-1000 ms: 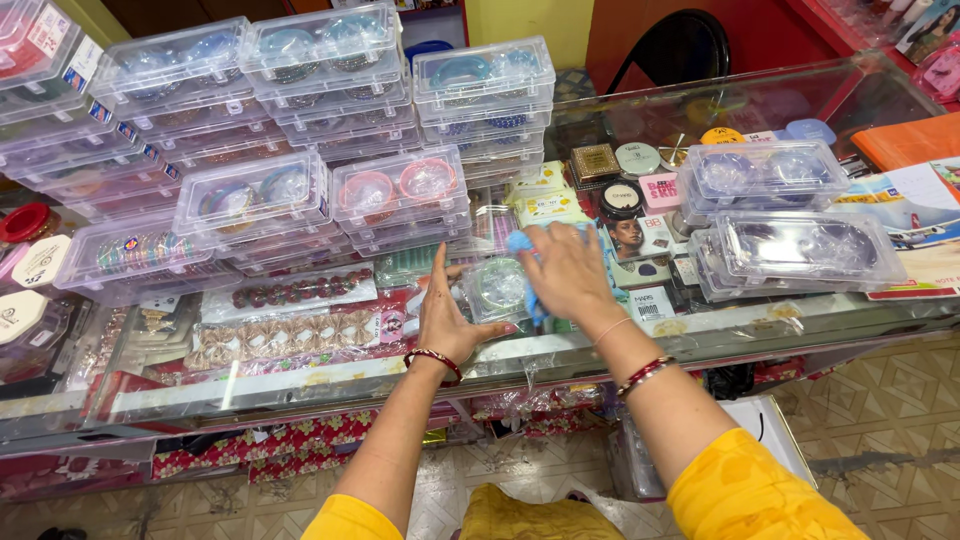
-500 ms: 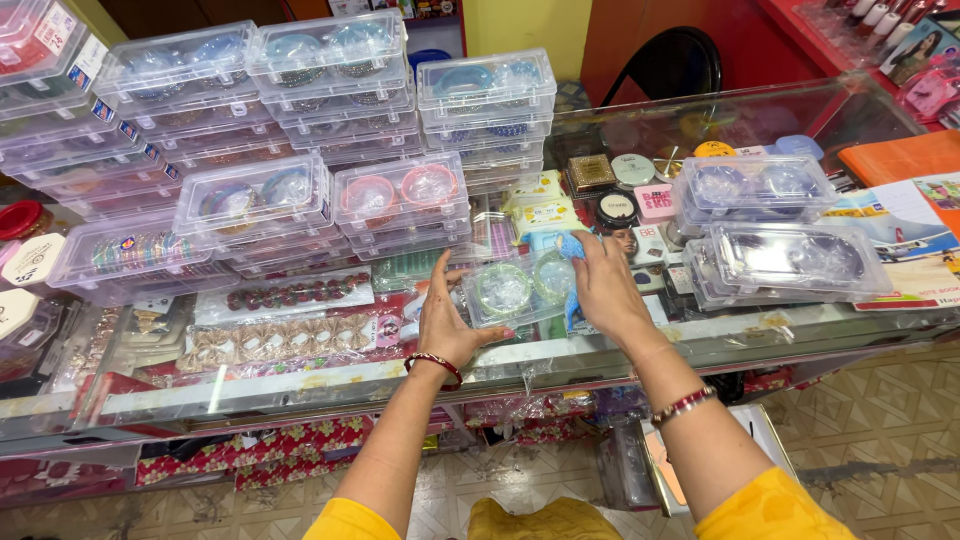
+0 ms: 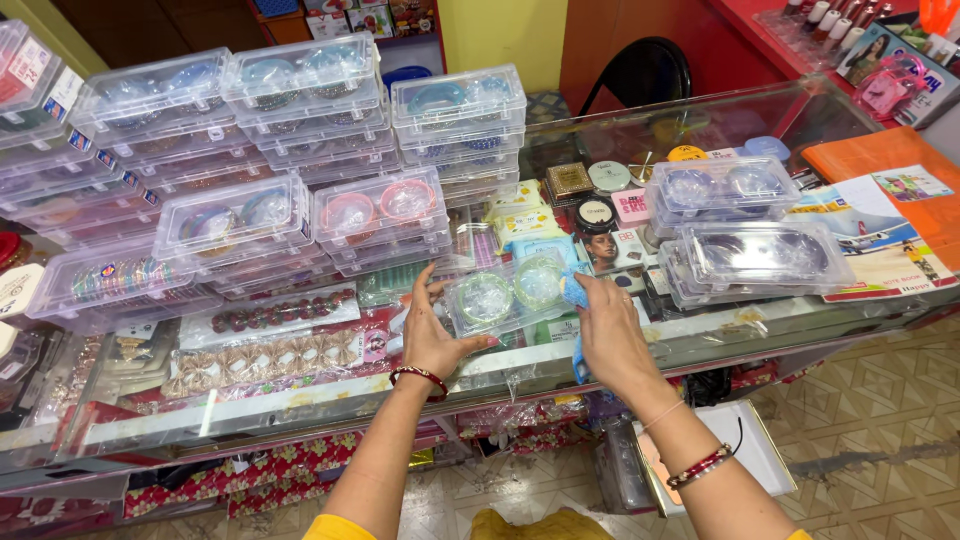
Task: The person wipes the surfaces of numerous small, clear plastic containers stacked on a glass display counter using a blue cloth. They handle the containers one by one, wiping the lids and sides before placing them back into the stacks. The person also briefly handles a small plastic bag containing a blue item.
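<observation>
A small clear plastic box [image 3: 508, 291] with two pale green bangle sets inside lies on the glass counter [image 3: 300, 400] near its front edge. My left hand [image 3: 430, 338] grips the box's left end, thumb along the front and fingers raised behind it. At the box's right end, my right hand [image 3: 612, 338] holds a blue cloth [image 3: 574, 292] pressed against it. A strip of the cloth hangs down under my palm.
Stacks of clear bangle boxes [image 3: 300, 90] fill the back and left of the counter. Two more clear boxes [image 3: 750, 255] sit at the right beside an orange folder [image 3: 890, 160] and printed papers. Small cosmetic tins [image 3: 600, 200] lie behind the held box. A black chair [image 3: 640, 70] stands beyond.
My right hand with the blue cloth slid off the top of the box to its right end. My left hand kept its hold at the left end.
</observation>
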